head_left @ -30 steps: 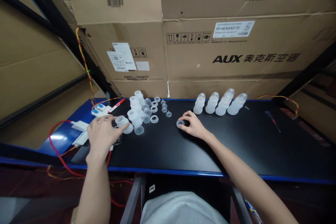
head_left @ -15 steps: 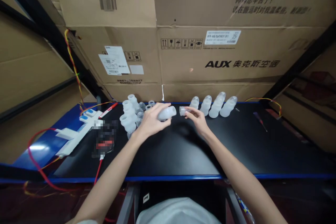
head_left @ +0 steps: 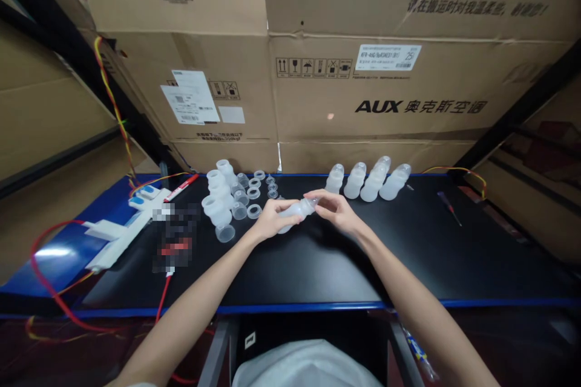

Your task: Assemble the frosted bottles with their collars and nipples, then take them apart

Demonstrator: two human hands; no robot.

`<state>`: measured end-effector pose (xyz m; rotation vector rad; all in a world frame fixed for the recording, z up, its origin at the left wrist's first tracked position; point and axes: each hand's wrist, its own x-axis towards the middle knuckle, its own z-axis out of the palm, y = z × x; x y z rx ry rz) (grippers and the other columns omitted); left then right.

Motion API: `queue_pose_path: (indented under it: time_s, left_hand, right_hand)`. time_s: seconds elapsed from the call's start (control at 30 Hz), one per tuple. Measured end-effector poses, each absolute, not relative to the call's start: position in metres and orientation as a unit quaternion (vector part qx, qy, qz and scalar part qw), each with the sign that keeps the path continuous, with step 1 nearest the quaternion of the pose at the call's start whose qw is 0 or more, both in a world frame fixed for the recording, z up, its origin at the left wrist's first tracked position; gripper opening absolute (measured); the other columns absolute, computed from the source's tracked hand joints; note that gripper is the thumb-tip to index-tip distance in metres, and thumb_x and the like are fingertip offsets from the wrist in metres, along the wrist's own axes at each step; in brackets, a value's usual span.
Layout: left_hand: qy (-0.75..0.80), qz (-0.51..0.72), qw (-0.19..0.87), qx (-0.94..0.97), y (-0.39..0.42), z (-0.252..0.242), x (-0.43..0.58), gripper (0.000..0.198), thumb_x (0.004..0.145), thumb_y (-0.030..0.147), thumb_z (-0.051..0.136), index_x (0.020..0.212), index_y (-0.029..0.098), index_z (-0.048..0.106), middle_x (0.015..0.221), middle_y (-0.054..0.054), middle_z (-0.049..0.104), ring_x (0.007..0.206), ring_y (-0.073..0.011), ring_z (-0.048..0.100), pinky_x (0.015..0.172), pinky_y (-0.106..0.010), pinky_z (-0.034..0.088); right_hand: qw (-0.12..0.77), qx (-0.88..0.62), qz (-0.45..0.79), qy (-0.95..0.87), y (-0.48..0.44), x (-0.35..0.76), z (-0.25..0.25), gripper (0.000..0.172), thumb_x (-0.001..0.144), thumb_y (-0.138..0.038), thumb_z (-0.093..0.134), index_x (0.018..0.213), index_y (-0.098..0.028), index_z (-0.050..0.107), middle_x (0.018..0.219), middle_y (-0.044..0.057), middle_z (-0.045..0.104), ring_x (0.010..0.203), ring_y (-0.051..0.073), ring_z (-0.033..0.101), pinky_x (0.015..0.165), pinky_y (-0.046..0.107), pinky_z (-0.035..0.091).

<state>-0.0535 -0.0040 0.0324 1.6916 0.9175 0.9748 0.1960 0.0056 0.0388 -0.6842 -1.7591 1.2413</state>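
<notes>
My left hand [head_left: 271, 219] is closed around a frosted white baby bottle [head_left: 293, 215], held tilted above the table with its neck pointing up to the right. At that neck, my right hand [head_left: 336, 210] pinches a clear screw collar [head_left: 313, 201], partly hidden by the fingers. The collar meets the bottle's mouth; whether it is threaded on cannot be seen. Left of my hands stand open frosted bottles [head_left: 219, 211], clear caps [head_left: 239, 210], collar rings [head_left: 254, 211] and small nipples [head_left: 272, 188]. Several capped bottles [head_left: 354, 181] stand behind my right hand.
A white power strip [head_left: 129, 236], a red marker [head_left: 181, 187] and a blurred-out item with a red cable [head_left: 164, 296] lie at the left. A screwdriver [head_left: 449, 208] lies on the right of the black table [head_left: 308, 272]. Large cardboard [head_left: 318, 103] walls the back.
The bottle and collar, apart before, have come together. My left hand moved slightly down, uncovering the rings and nipples behind it; my right hand now grips the collar at the bottle's neck.
</notes>
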Motion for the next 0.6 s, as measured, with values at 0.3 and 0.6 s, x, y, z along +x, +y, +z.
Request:
queue_pose_path:
  time_s: [0.3,0.6]
  left_hand:
    - [0.399,0.437,0.378,0.712,-0.012,0.03,-0.049,0.043,0.078,0.04,0.084,0.111,0.013,0.083,0.089,-0.006,0.079,0.069,-0.0181,0.068,0.064,-0.028,0.053]
    - [0.392,0.468,0.381,0.694,-0.013,0.035,-0.045,0.05,0.079,0.044,0.084,0.116,0.011,0.082,0.094,-0.008,0.08,0.073,-0.0186,0.069,0.068,-0.029,0.055]
  right_hand:
    - [0.416,-0.412,0.384,-0.714,0.003,0.186,0.033,0.053,0.091,-0.072,0.072,0.095,-0.019,0.077,0.075,0.002,0.066,0.066,0.017,0.054,0.064,0.031,0.046]
    - [0.462,-0.315,0.487,-0.671,0.006,0.205,0.056,0.067,0.078,-0.059,0.092,0.135,-0.029,0.07,0.138,0.01,0.07,0.098,0.022,0.071,0.082,0.036,0.06]
